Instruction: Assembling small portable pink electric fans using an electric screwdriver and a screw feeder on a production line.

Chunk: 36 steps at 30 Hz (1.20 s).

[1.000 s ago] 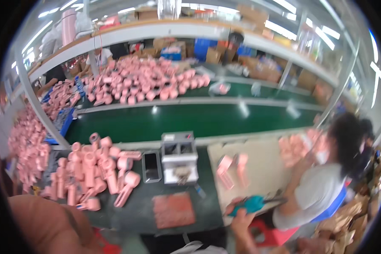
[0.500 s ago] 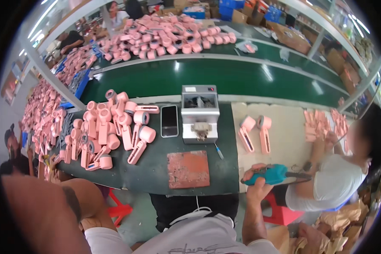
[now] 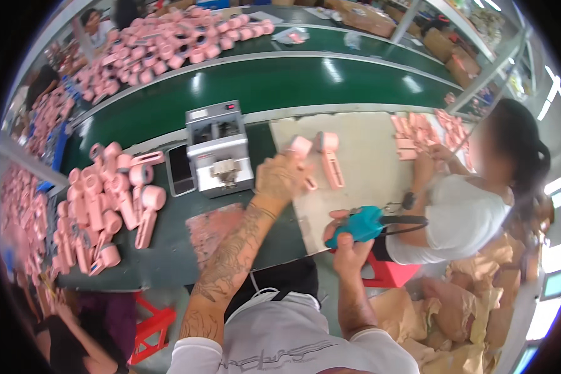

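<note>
My left hand point(image 3: 279, 177), at the end of a tattooed forearm, reaches over the table's middle and closes around a pink handheld fan point(image 3: 300, 147). The hand covers much of that fan's handle. Another pink handheld fan point(image 3: 330, 159) lies just to the right, untouched. Nearer the front edge, my right hand point(image 3: 346, 240) grips a teal hand-held power tool point(image 3: 363, 225) with a black cord-like part at its far end. The tool is held in the air, its tip pointing right.
A grey machine point(image 3: 219, 149) stands left of my left hand, beside a phone point(image 3: 181, 169). A worn red mat point(image 3: 209, 227) lies partly under my forearm. Piled pink fans point(image 3: 106, 199) cover the left. At right, a co-worker point(image 3: 461, 193) handles pink parts point(image 3: 414, 134). Behind runs a green conveyor point(image 3: 280, 81).
My left arm has swung from the near left to the fan on the pale sheet, and the hand has closed on it. The view has turned right. The right hand keeps the tool.
</note>
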Each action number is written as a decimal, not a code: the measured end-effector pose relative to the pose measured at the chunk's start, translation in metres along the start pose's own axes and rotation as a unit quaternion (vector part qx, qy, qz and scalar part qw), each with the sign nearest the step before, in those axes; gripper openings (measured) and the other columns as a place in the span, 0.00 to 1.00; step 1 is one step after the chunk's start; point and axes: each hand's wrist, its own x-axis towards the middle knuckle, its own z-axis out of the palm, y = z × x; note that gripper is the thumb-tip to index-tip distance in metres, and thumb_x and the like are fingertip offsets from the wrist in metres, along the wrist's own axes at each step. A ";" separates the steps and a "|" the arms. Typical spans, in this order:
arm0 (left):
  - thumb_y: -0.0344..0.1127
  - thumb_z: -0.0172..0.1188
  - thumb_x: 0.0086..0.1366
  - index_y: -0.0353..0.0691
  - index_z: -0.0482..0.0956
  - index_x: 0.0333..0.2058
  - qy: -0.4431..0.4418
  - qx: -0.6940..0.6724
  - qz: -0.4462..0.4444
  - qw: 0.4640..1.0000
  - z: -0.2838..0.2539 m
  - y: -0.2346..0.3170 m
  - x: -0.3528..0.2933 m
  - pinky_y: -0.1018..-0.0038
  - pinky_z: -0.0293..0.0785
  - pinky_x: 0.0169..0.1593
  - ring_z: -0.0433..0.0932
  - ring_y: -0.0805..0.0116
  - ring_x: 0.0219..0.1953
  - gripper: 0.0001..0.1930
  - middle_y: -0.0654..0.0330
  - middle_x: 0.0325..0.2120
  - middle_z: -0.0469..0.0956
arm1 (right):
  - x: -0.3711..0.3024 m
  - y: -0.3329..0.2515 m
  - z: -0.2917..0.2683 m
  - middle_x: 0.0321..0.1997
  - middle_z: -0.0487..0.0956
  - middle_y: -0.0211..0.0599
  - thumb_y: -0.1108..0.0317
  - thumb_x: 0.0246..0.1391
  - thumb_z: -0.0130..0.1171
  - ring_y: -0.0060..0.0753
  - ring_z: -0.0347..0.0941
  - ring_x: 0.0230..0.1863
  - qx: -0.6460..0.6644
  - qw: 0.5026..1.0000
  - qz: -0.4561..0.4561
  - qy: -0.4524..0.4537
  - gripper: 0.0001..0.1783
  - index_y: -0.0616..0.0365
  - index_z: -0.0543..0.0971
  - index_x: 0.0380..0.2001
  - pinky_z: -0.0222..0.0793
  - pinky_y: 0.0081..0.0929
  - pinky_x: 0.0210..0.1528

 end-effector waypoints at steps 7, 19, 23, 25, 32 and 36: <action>0.70 0.57 0.61 0.34 0.82 0.42 -0.120 -0.021 -0.123 0.985 0.024 -0.016 0.026 0.55 0.76 0.56 0.82 0.44 0.50 0.37 0.43 0.43 0.83 | 0.001 -0.008 0.004 0.39 0.79 0.44 0.40 0.58 0.67 0.27 0.75 0.28 -0.015 1.000 -0.017 0.013 0.39 0.68 0.69 0.50 0.70 0.25 0.28; 0.35 0.69 0.61 0.38 0.82 0.38 0.053 -0.251 0.019 0.966 -0.066 0.000 -0.067 0.56 0.78 0.40 0.82 0.47 0.37 0.09 0.52 0.34 0.81 | 0.035 0.024 0.021 0.36 0.81 0.36 0.52 0.64 0.61 0.30 0.80 0.41 -0.099 0.991 0.051 -0.080 0.27 0.69 0.75 0.51 0.74 0.28 0.46; 0.31 0.69 0.61 0.38 0.82 0.38 0.067 -0.252 0.038 0.965 -0.089 -0.024 -0.102 0.58 0.76 0.38 0.80 0.48 0.35 0.08 0.54 0.32 0.80 | 0.036 0.030 0.038 0.40 0.83 0.38 0.58 0.64 0.60 0.30 0.79 0.45 -0.043 0.992 0.055 -0.106 0.21 0.68 0.78 0.49 0.73 0.30 0.51; 0.31 0.69 0.61 0.38 0.82 0.38 0.056 -0.239 0.044 0.968 -0.092 -0.041 -0.117 0.58 0.76 0.38 0.80 0.48 0.36 0.09 0.53 0.33 0.80 | 0.034 0.029 0.042 0.45 0.84 0.40 0.66 0.64 0.58 0.30 0.79 0.49 -0.047 0.990 0.053 -0.120 0.15 0.67 0.81 0.46 0.72 0.32 0.55; 0.34 0.69 0.60 0.38 0.81 0.42 0.054 -0.145 0.077 0.985 -0.106 -0.073 -0.151 0.58 0.77 0.48 0.80 0.48 0.42 0.12 0.52 0.38 0.81 | 0.028 0.018 0.069 0.33 0.79 0.35 0.50 0.66 0.57 0.27 0.76 0.37 -0.009 0.990 0.080 -0.113 0.28 0.68 0.76 0.50 0.70 0.28 0.42; 0.37 0.68 0.61 0.39 0.82 0.44 0.076 -0.114 0.089 0.987 -0.088 -0.087 -0.154 0.59 0.75 0.53 0.79 0.49 0.48 0.14 0.52 0.44 0.81 | 0.035 0.022 0.078 0.28 0.78 0.33 0.43 0.66 0.55 0.25 0.74 0.30 0.067 0.993 0.066 -0.077 0.32 0.67 0.76 0.50 0.69 0.27 0.34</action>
